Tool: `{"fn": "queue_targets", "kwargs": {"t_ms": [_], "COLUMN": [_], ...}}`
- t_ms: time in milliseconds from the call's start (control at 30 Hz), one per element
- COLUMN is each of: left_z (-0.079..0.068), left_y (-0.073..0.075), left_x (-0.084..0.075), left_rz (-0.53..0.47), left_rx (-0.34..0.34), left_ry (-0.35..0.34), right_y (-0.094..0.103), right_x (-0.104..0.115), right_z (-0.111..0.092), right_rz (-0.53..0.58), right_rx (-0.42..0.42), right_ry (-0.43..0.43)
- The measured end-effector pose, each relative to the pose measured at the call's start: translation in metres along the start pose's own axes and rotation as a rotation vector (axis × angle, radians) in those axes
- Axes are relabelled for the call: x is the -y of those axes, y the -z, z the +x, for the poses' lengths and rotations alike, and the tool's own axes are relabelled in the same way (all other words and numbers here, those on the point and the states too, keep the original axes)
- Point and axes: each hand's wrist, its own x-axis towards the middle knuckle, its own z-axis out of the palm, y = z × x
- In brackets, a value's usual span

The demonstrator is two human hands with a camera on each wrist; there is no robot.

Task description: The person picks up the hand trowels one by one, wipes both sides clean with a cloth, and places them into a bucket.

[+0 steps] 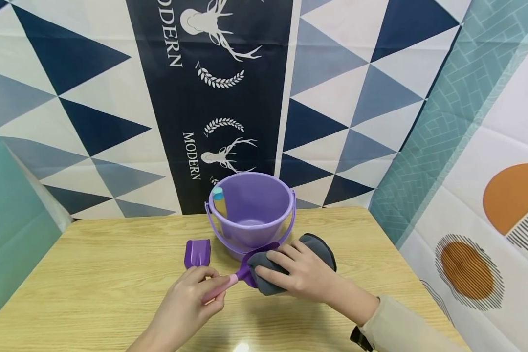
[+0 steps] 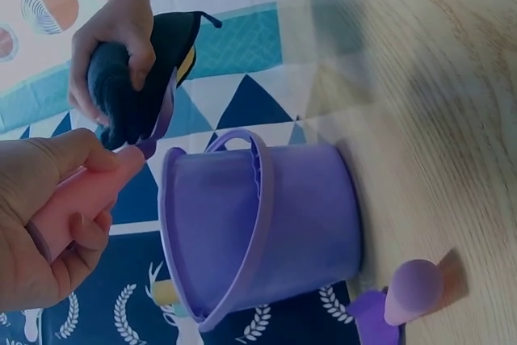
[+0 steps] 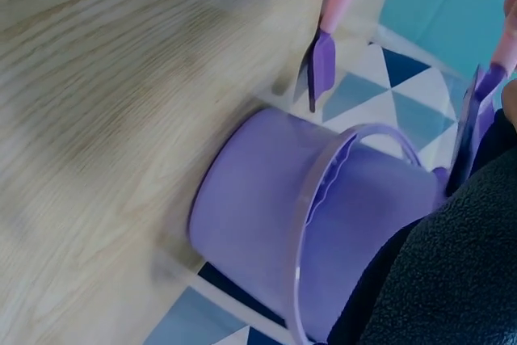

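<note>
My left hand (image 1: pixel 187 300) grips the pink handle (image 2: pixel 81 199) of a toy shovel with a purple blade (image 1: pixel 248 279). A dark grey cloth (image 1: pixel 268 287) lies over the blade and covers much of it. My right hand (image 1: pixel 301 274) holds the cloth against the blade, fingers curled over it. In the right wrist view the cloth (image 3: pixel 452 280) fills the lower right corner, and the fingers are mostly hidden there. Both hands are above the table, just in front of a purple bucket (image 1: pixel 251 235).
Inside the bucket, at its left, leans a yellow stick-like thing with a blue cap (image 1: pixel 218 194). A second purple shovel (image 1: pixel 198 253) with a pink handle lies on the wooden table (image 1: pixel 114 274) left of the bucket. Patterned cloth walls (image 1: pixel 334 88) stand behind the table.
</note>
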Motion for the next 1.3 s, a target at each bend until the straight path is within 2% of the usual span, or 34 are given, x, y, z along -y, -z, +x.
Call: {"fn": "queue_targets", "kwargs": {"t_ms": [167, 300, 467, 667, 767, 900, 1033, 1133, 1300], "left_z": [0.002, 0.002, -0.003, -0.006, -0.005, -0.003, -0.002, -0.002, -0.002], "left_y": [-0.003, -0.004, -0.001, 0.001, 0.0, -0.002, -0.003, -0.005, -0.008], "left_x": [-0.001, 0.0, 0.003, 0.005, 0.005, 0.006, 0.004, 0.003, 0.005], "left_rz": [0.006, -0.003, -0.018, -0.067, -0.055, -0.021, -0.048, -0.063, -0.046], "left_rx": [-0.017, -0.027, -0.021, -0.021, -0.044, -0.077, -0.062, -0.062, -0.103], "left_ry": [-0.079, -0.124, -0.1, 0.03, 0.066, 0.088, 0.132, 0.124, 0.027], "right_y": [-0.003, -0.001, 0.002, 0.007, 0.008, 0.007, 0.007, 0.006, 0.005], "right_x": [0.003, 0.004, -0.002, -0.011, -0.01, -0.004, 0.002, 0.004, 0.006], "right_z": [0.007, 0.007, -0.001, -0.009, -0.007, 0.004, 0.016, 0.022, 0.02], "right_rz": [-0.028, -0.053, -0.063, -0.064, -0.05, -0.035, -0.043, -0.063, -0.096], "right_rx": [0.022, 0.064, 0.126, 0.165, 0.13, 0.042, 0.015, 0.036, 0.137], "right_ry": [0.049, 0.049, 0.001, -0.08, -0.078, -0.014, 0.031, 0.049, 0.025]}}
